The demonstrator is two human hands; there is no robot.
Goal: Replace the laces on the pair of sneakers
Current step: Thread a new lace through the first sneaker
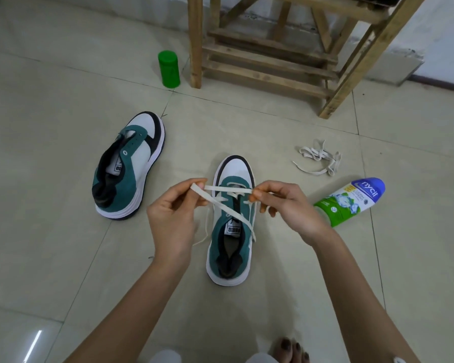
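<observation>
Left hand and right hand each pinch the white lace between thumb and fingertips, above a teal sneaker standing mid-floor. Farther left sits the second sneaker; farther right, a loose lace.

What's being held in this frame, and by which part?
Both hands pinch the white lace of the near sneaker above its eyelets: left hand at a fold in the lace, right hand further along the same strand.
</observation>
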